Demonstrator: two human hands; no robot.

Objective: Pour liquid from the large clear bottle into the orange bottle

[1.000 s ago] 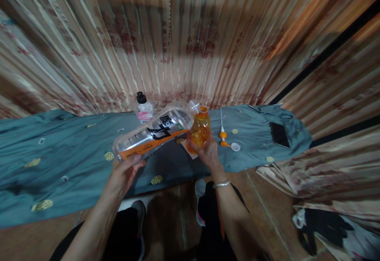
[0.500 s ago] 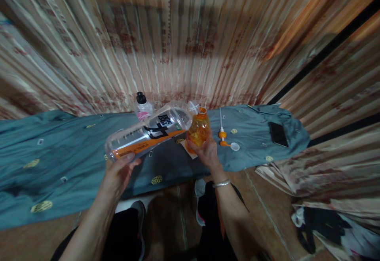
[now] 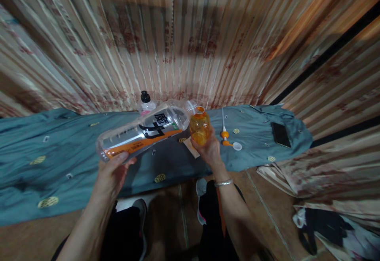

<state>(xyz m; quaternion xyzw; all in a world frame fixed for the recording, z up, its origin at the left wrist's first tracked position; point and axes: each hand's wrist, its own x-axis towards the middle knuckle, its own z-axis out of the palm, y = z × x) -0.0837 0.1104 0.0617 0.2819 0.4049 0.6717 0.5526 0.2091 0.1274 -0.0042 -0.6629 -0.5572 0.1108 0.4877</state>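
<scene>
My left hand [image 3: 114, 171] is wrapped round the lower end of a large clear bottle [image 3: 145, 128] with an orange band and black lettering. That bottle lies tilted almost level, its neck pointing right at the mouth of a small orange see-through bottle [image 3: 199, 126]. Fingers of my right hand [image 3: 209, 146] hold the orange bottle upright from below and the right. Whether liquid passes between the two mouths is too small to tell. Right of my right hand, an orange pump top [image 3: 225, 135] with a thin tube lies on the teal cloth [image 3: 252, 146].
Behind the large bottle stands a clear bottle with a black cap [image 3: 145, 97]. A pale card [image 3: 192, 148] lies under the orange bottle. Further right are a small white disc [image 3: 237, 146] and a black phone [image 3: 280, 134]. A striped curtain [image 3: 184, 55] hangs behind the cloth-covered surface.
The base of the large bottle has moved left and slightly down with my left hand. The orange bottle's mouth now shows a little apart from the large bottle's neck, and more of the card shows.
</scene>
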